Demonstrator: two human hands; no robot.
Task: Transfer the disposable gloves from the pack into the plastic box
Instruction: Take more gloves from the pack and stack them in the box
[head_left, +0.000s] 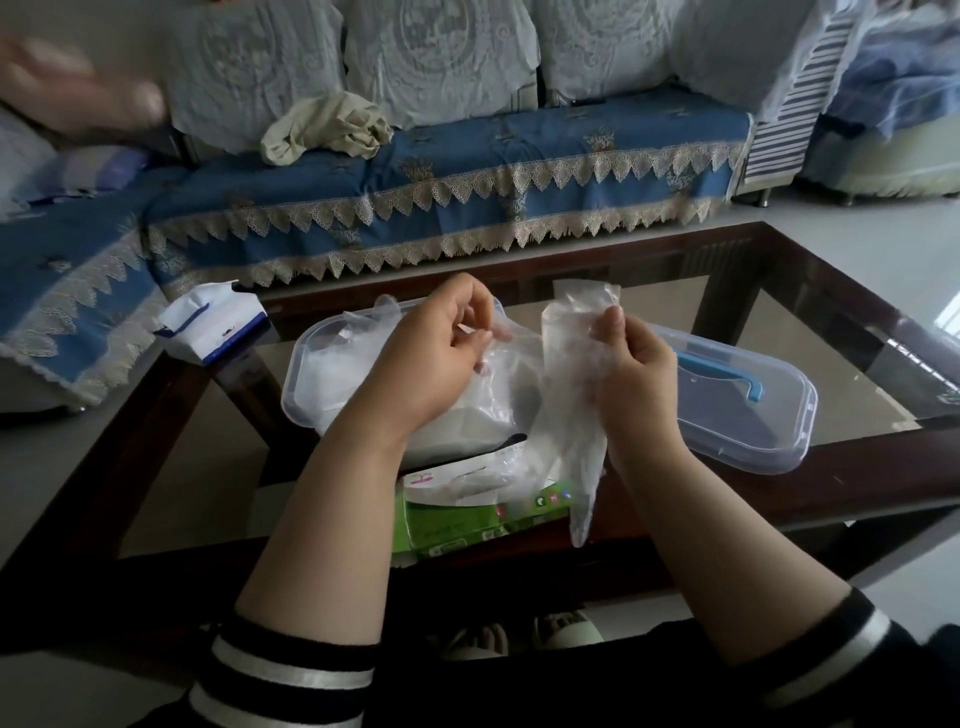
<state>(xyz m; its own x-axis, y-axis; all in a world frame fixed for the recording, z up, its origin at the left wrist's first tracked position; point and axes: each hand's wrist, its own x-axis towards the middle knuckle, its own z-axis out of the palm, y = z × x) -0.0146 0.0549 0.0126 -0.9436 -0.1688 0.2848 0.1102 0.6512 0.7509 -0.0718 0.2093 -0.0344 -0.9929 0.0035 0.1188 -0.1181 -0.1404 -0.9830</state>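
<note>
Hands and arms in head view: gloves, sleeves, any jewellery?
Both bare, no gloves worn. The left hand and right hand show no rings or watch. Forearms are uncovered; dark sleeves with white stripes are pushed up near the elbows on both arms.

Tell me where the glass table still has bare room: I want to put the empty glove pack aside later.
Bare glass lies behind the lid, toward the far right corner. Another patch lies left of the green pack, in front of the blue-white packet. The middle is crowded: plastic box, pack, lid and both hands holding gloves.
</note>
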